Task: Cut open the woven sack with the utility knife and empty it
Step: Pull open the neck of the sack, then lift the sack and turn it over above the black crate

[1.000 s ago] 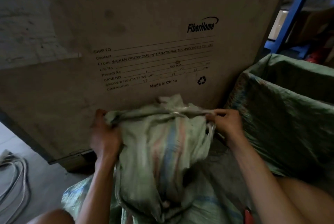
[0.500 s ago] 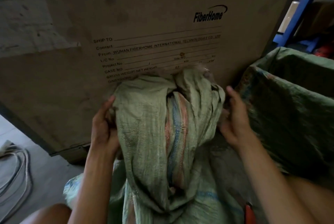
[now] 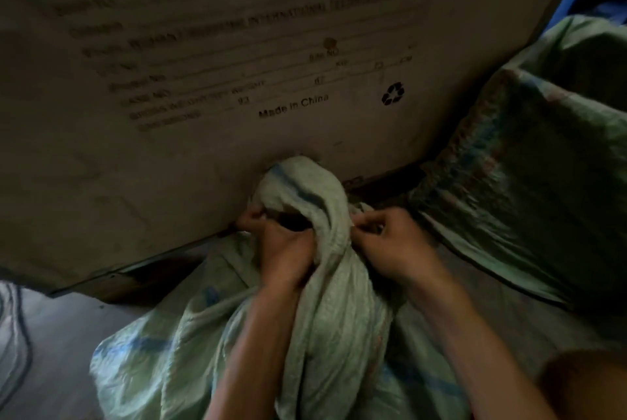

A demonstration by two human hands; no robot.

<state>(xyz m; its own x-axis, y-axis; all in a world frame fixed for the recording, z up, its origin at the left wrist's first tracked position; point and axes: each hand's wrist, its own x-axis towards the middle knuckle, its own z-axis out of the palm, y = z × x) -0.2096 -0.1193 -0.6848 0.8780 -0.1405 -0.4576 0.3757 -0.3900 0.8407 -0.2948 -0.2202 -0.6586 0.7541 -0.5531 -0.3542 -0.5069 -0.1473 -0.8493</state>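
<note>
The bunched neck of the pale green woven sack (image 3: 325,250) is gripped on both sides: the left hand (image 3: 288,250) is closed on the cloth, the right hand (image 3: 390,246) is pinched onto its edge. A printed cardboard carton (image 3: 203,80) is seen behind, a second green sack (image 3: 543,182) at right.

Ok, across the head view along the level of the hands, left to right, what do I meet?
Cardboard box → left hand → bunched woven sack → right hand → second green sack.
</note>
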